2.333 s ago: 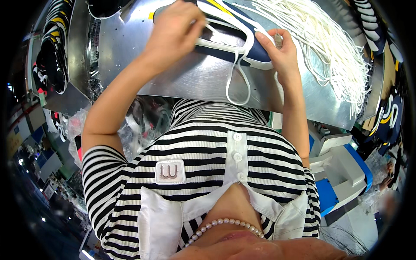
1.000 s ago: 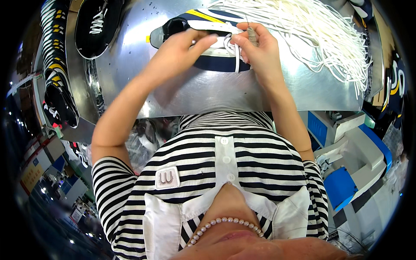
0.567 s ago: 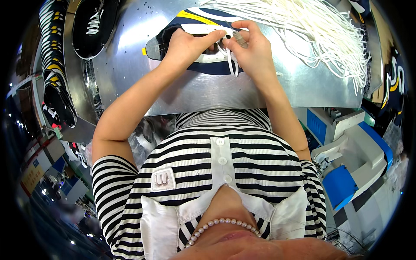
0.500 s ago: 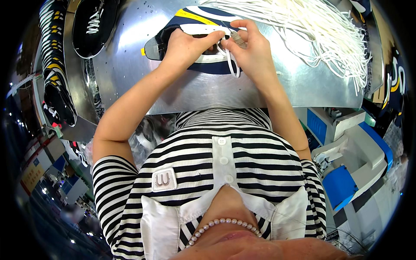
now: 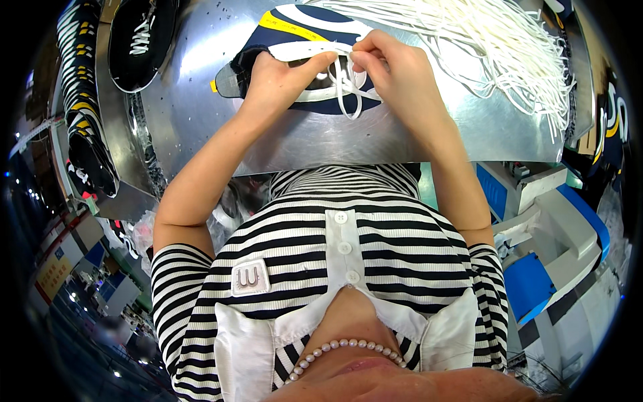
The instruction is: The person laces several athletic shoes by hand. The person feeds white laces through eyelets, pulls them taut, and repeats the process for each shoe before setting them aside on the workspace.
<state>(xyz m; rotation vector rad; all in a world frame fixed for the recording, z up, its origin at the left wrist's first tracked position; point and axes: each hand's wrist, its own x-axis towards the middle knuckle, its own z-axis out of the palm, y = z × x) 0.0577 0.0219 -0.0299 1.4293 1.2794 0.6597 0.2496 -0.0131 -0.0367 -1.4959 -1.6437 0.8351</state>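
A navy shoe upper with white stripes and a yellow band lies on its side on the metal table. My left hand grips its white eyelet edge, thumb on top and the other fingers hidden inside the opening. A white shoelace hangs in a loop from the eyelets across the opening. My right hand is closed at the eyelet edge beside the left thumb, its fingertips pinching the shoelace where it meets the upper. Whether a tool sits inside the right palm is hidden.
A large heap of loose white laces covers the table's far right. A black laced shoe lies at the far left, beside a stack of navy and yellow uppers. A grey and blue machine stands below the table's right edge.
The tool with the wrapped handle in my right hand no longer shows. My right hand has turned, its fingertips now at the eyelet edge. The upper and left hand have shifted slightly left.
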